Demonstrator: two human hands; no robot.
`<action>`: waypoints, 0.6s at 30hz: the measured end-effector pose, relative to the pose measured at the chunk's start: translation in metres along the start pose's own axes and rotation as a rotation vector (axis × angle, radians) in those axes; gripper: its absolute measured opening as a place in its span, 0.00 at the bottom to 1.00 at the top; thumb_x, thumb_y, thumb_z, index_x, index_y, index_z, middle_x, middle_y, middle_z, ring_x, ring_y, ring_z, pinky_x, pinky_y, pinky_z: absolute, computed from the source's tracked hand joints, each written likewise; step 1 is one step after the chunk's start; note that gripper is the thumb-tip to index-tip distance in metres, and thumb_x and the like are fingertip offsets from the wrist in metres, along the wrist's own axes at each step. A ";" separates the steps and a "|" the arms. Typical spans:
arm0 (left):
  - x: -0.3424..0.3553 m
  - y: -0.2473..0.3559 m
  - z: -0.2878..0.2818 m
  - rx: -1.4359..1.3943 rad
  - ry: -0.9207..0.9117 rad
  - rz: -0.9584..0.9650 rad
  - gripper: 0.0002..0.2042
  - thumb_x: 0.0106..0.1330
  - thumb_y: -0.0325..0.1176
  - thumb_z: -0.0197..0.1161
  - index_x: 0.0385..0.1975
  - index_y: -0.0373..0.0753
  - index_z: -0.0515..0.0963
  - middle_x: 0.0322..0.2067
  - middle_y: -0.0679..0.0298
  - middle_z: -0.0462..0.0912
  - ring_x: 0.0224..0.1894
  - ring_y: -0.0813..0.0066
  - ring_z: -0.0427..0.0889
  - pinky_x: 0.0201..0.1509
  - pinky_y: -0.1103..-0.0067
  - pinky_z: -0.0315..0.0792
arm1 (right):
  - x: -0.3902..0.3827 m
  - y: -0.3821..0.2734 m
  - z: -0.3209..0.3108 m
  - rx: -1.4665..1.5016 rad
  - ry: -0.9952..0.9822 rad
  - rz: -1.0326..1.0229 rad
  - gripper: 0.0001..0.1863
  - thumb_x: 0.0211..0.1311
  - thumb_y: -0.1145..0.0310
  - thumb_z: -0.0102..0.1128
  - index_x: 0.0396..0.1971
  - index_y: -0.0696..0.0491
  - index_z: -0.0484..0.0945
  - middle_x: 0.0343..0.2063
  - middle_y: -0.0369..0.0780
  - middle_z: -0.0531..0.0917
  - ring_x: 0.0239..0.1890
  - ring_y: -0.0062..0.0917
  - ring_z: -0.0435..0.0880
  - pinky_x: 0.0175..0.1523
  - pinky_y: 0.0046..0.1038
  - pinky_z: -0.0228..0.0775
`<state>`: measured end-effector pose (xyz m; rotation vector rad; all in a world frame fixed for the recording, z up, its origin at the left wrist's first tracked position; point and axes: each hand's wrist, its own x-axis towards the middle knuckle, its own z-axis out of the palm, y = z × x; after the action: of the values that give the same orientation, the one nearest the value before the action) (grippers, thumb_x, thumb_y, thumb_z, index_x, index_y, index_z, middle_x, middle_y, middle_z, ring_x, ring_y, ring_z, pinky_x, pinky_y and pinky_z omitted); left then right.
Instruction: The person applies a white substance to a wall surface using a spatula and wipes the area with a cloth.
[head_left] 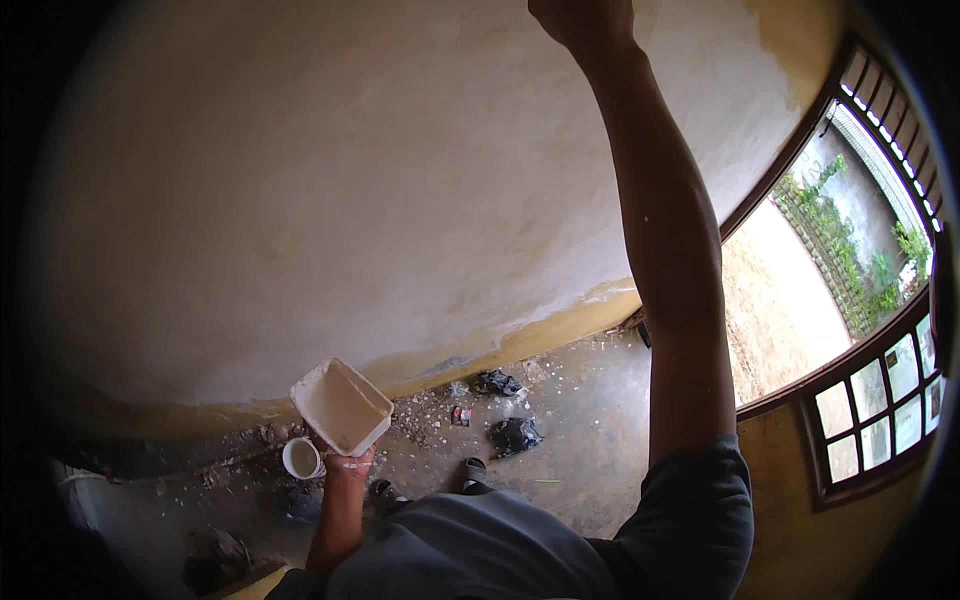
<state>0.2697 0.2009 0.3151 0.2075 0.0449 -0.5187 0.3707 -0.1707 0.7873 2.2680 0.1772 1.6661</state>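
My left hand point(352, 460), marked with white smears, is wrapped under a squarish plastic container point(365, 400) that holds a pale cream substance. My right arm reaches up across the right of the view to my right hand point(583, 20) at the top edge, against the pale wall point(300, 200); its fingers are cut off by the frame, so what they hold, if anything, is hidden. The wall is coated patchily in white, with yellow showing along its bottom and at the upper right.
A white bucket point(302, 458) stands on the debris-strewn concrete floor point(585, 440) near the wall's foot, with black plastic bags point(516, 435) and scraps about my sandalled feet. To the right, a dark-framed open doorway point(780, 290) shows plants outside, beside a paned window point(870, 420).
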 end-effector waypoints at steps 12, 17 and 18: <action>-0.003 -0.002 -0.014 -0.028 -0.028 -0.049 0.37 0.56 0.60 0.65 0.65 0.53 0.67 0.60 0.57 0.75 0.60 0.47 0.76 0.50 0.42 0.78 | -0.119 -0.046 0.015 0.001 -0.031 0.032 0.05 0.57 0.69 0.64 0.33 0.51 0.82 0.33 0.40 0.85 0.41 0.38 0.83 0.42 0.41 0.81; -0.009 -0.007 0.017 -0.038 -0.064 0.013 0.27 0.67 0.52 0.58 0.61 0.45 0.71 0.56 0.57 0.79 0.55 0.53 0.81 0.52 0.48 0.79 | -0.157 -0.067 0.003 0.127 -0.359 0.234 0.11 0.58 0.75 0.59 0.41 0.50 0.79 0.40 0.41 0.81 0.46 0.42 0.80 0.45 0.42 0.80; -0.010 -0.009 0.025 -0.051 -0.081 0.017 0.27 0.66 0.53 0.58 0.62 0.45 0.71 0.56 0.56 0.79 0.55 0.52 0.81 0.53 0.48 0.79 | -0.154 -0.068 0.004 0.100 -0.178 0.243 0.14 0.57 0.77 0.59 0.43 0.49 0.78 0.43 0.41 0.80 0.48 0.42 0.79 0.44 0.42 0.80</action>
<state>0.2557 0.1927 0.3390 0.1370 -0.0223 -0.5080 0.3327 -0.1511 0.6238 2.5863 -0.0606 1.5858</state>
